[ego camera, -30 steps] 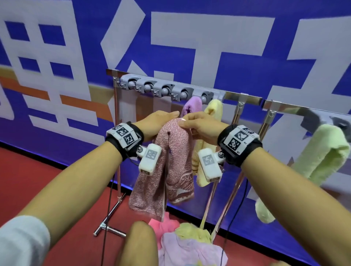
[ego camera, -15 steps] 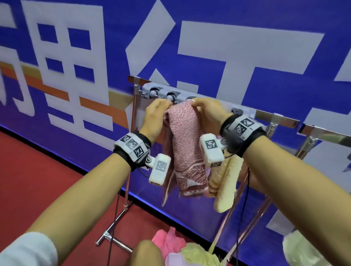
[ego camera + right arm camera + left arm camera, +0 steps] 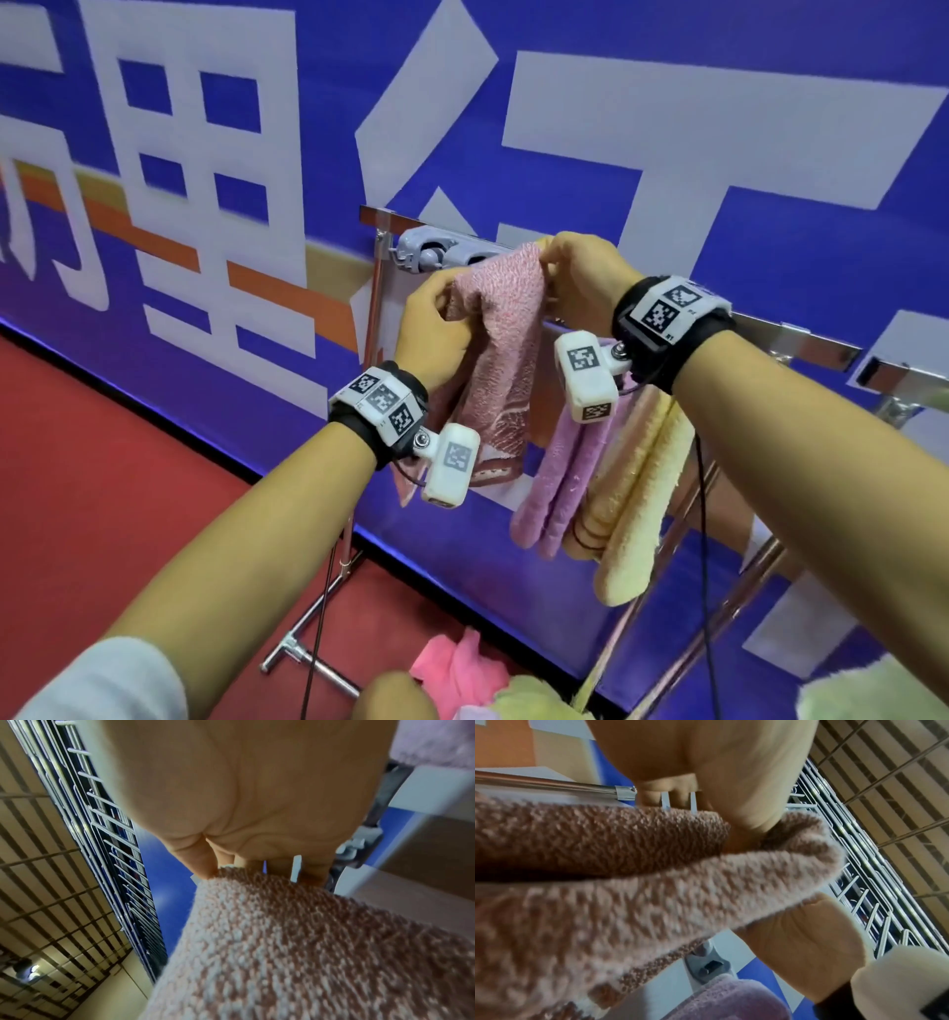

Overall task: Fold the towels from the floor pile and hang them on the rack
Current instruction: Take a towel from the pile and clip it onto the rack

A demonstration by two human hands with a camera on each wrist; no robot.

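— Where do we have the pink towel (image 3: 500, 339)?

— Up at the rack (image 3: 801, 343), folded and draped just below its grey clip strip (image 3: 426, 249), hanging down along the rack's left upright. Our left hand (image 3: 429, 329) grips the towel's left fold, fingers curled round the cloth; our right hand (image 3: 577, 277) pinches its top right corner against the strip.

— And the rest of the rack?

— A lilac towel (image 3: 560, 478) and a yellow towel (image 3: 637, 493) hang from it, just right of the pink one and touching each other. Under the rack, on the red floor (image 3: 128, 462), lies the towel pile (image 3: 477, 678), pink and pale green. Behind the rack stands a blue banner (image 3: 719, 154) with white lettering.
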